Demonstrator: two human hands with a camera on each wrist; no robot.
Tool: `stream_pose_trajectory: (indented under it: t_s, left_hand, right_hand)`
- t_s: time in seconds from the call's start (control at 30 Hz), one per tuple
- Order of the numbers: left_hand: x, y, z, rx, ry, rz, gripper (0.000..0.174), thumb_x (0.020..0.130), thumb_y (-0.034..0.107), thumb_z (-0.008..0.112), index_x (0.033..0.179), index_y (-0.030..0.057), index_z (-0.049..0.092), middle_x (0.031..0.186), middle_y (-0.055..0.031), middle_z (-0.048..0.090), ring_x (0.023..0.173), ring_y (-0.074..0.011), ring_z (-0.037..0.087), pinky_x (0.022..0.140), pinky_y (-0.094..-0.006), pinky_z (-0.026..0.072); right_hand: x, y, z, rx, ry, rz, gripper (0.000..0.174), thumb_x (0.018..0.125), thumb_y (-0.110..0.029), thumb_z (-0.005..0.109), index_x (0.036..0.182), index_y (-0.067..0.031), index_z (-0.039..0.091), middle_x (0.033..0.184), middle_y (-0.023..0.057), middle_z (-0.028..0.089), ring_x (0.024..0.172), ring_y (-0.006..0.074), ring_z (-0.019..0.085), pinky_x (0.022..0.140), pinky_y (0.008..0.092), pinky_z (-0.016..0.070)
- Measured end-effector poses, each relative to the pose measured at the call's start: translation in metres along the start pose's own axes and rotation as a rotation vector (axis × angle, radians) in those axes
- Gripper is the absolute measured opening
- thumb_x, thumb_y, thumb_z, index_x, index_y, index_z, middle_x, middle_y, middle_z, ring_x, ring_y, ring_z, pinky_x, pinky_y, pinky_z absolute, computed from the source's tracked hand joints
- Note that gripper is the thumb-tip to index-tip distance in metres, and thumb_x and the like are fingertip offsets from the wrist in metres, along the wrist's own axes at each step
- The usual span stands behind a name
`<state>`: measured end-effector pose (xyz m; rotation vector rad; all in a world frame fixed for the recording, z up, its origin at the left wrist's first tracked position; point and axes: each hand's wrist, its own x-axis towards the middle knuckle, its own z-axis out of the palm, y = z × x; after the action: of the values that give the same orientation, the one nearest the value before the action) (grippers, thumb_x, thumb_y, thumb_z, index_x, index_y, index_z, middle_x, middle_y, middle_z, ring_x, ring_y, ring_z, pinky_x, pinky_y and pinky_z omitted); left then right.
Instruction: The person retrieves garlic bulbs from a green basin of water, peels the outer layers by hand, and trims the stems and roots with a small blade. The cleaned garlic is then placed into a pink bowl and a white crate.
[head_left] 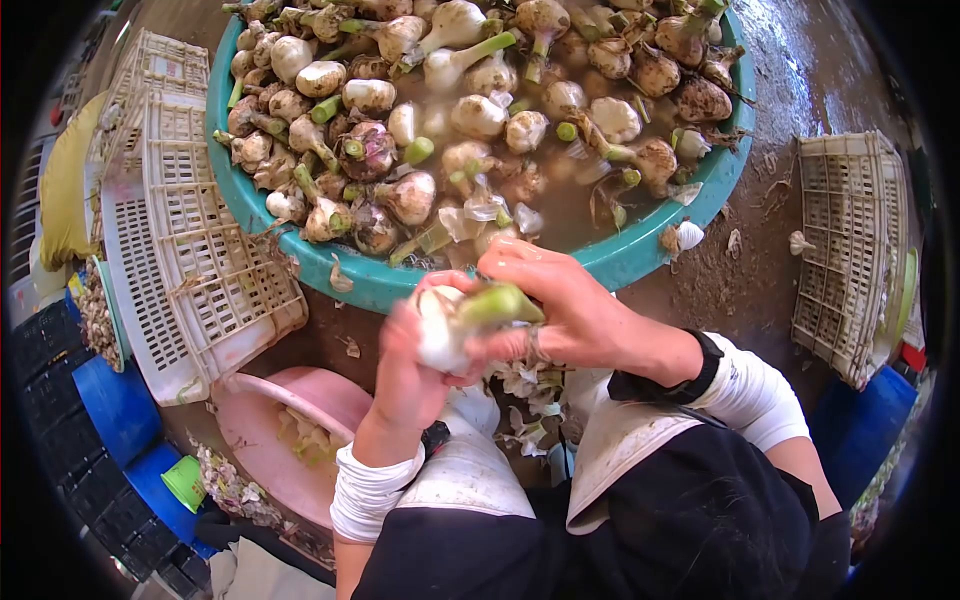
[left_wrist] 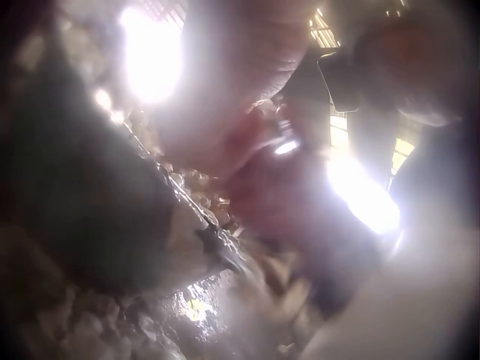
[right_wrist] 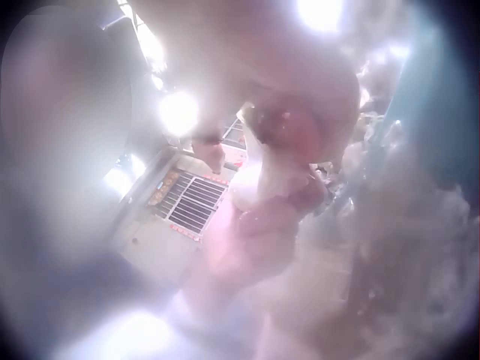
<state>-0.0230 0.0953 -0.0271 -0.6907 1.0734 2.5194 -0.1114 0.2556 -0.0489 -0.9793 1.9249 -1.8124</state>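
In the head view my left hand [head_left: 403,385] grips a whitish garlic bulb [head_left: 440,338], fingers wrapped round its side. Its thick green stem [head_left: 500,304] points right, towards my right hand [head_left: 580,308], whose thumb and fingers pinch at the stem and neck. Motion blurs the bulb and the left fingers. The right wrist view gives a hazy look at the pale bulb [right_wrist: 246,186] between the two hands. Glare and blur hide most of the left wrist view. Just beyond the hands stands a teal tub [head_left: 625,262] holding muddy water and many soil-stained garlic bulbs [head_left: 480,117].
White plastic crates [head_left: 190,230] stand on the left, another crate [head_left: 850,255] on the right. A pink basin [head_left: 240,420] sits low at the left, near blue containers [head_left: 115,405]. Peeled skins [head_left: 525,395] lie on the ground between the person's legs.
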Motion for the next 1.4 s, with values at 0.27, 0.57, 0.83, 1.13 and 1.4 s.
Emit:
stream_pose_trajectory:
  t_s: [0.27,0.57,0.83,1.13,1.4]
  left_hand:
    - [-0.004,-0.002,-0.009,0.232,-0.002,0.172,0.046,0.074,0.016,0.071,0.107,0.0076,0.041,0.098,-0.0041,0.05,0.087,-0.0116,0.053,0.074,-0.0245,0.0464]
    - [-0.005,-0.005,-0.001,0.211,0.067,0.058,0.055,0.078,0.032,0.077,0.115,0.0068,0.046,0.099,-0.0016,0.054,0.088,-0.0067,0.053,0.076,-0.0228,0.0452]
    - [-0.007,-0.001,0.004,0.088,-0.032,0.013,0.05,0.08,0.026,0.062,0.118,0.0037,0.039,0.101,-0.012,0.056,0.084,-0.0198,0.058,0.075,-0.0319,0.0493]
    - [-0.006,-0.001,0.003,0.159,0.043,-0.02,0.05,0.083,0.028,0.056,0.121,0.003,0.037,0.099,-0.0127,0.055,0.074,-0.0192,0.057,0.062,-0.0318,0.048]
    - [-0.007,0.009,-0.008,0.214,-0.045,-0.062,0.064,0.07,0.028,0.068,0.121,0.0038,0.039,0.108,-0.0111,0.051,0.092,-0.021,0.058,0.076,-0.033,0.0511]
  right_hand:
    - [0.007,-0.01,-0.043,0.085,0.153,0.123,0.018,0.068,0.004,0.066,0.085,-0.0037,0.065,0.074,0.0089,0.065,0.062,0.0183,0.063,0.057,0.0305,0.0481]
    - [-0.002,-0.035,-0.014,-0.45,-0.205,0.161,0.038,0.074,-0.035,0.073,0.079,-0.0044,0.052,0.059,0.0143,0.059,0.057,0.0352,0.061,0.051,0.044,0.0471]
    - [-0.002,-0.028,-0.025,-0.484,-0.167,0.058,0.023,0.071,-0.014,0.073,0.074,-0.0056,0.052,0.059,0.0087,0.058,0.055,0.0296,0.06,0.048,0.0372,0.0459]
    - [-0.007,-0.028,-0.018,-0.351,-0.08,0.122,0.026,0.074,-0.019,0.073,0.083,-0.0055,0.052,0.063,0.011,0.061,0.057,0.0332,0.061,0.051,0.0405,0.0478]
    - [0.005,-0.01,-0.033,-0.433,0.092,0.084,0.014,0.069,-0.005,0.066,0.072,-0.0026,0.052,0.061,0.013,0.058,0.055,0.0312,0.062,0.05,0.0386,0.0475]
